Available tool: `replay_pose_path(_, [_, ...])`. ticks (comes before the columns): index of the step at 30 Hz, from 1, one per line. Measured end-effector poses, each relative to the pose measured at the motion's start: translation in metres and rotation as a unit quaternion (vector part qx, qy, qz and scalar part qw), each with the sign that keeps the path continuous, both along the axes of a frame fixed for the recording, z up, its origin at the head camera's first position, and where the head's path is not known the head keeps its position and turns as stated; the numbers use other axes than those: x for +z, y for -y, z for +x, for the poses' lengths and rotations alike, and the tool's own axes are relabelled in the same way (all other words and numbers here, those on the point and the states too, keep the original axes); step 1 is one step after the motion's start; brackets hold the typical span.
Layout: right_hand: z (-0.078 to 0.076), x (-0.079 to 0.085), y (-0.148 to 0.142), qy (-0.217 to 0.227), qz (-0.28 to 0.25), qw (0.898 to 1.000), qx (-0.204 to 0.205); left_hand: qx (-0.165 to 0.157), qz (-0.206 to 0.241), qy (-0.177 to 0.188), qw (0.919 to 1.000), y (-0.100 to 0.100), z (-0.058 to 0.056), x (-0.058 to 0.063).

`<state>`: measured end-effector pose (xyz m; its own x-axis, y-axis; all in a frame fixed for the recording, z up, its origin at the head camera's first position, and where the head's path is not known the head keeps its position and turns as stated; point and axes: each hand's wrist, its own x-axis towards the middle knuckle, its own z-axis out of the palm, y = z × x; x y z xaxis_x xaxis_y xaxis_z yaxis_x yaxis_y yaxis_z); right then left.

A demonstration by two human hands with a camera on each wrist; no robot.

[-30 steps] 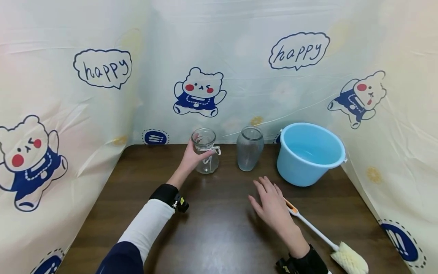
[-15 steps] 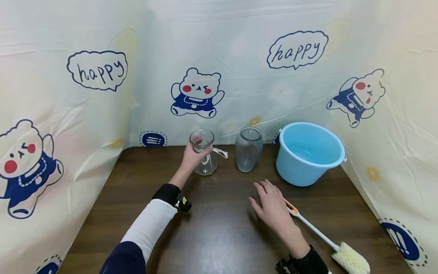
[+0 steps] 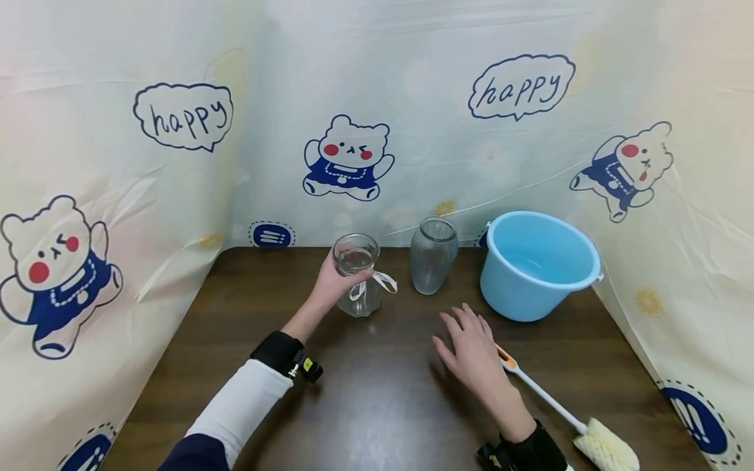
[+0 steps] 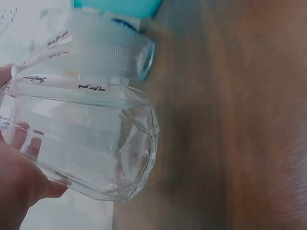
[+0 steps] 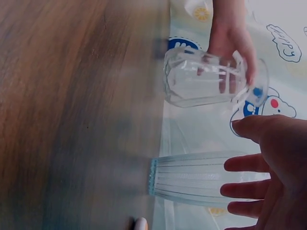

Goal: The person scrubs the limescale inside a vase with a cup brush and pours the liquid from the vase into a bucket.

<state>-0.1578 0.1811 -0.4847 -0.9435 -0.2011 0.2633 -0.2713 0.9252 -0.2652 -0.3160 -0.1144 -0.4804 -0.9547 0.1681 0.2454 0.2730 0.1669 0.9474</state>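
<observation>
My left hand point(image 3: 336, 282) grips a clear glass vase point(image 3: 364, 297) around its neck, where a white printed ribbon point(image 4: 62, 84) is tied in a bow. The thumb lies across the front, and the fingers show through the glass. In the right wrist view the vase's faceted base is close to the tabletop. To its right stands a second, bluish ribbed glass vase point(image 3: 434, 258), upright and untouched. My right hand point(image 3: 474, 353) hovers over the table in front of that vase, fingers spread and holding nothing.
A light blue bucket point(image 3: 524, 301) stands at the back right of the brown table point(image 3: 365, 405). A long-handled brush point(image 3: 550, 399) with a cream head lies at the right, its handle end near my right hand. A printed curtain point(image 3: 412, 157) closes off the back and sides.
My left hand has brought the ribboned vase away from the back edge, toward me and slightly right. Its ribbon ends have swung outward. My right hand has hardly moved.
</observation>
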Motion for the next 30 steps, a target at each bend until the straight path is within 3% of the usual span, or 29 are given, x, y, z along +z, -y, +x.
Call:
replay_pose_path(9, [0.003,0.003,0.001,-0.005,-0.019,1.0,0.004,-0.056,0.027,-0.032,0.9975,-0.012,0.048,0.008])
replay_pose_path(16, [0.007,0.006,0.004,-0.032,-0.015,0.999,0.01,-0.087,0.035,-0.028,0.9952,-0.016,0.082,0.009])
replay_pose_path(20, [0.007,0.006,0.003,-0.034,-0.017,0.999,0.01,-0.097,0.028,-0.028,0.9945,-0.019,0.093,0.005])
replay_pose_path(30, [0.009,0.0,0.002,-0.024,-0.014,1.0,0.011,-0.109,0.035,-0.031,0.993,-0.029,0.107,-0.009])
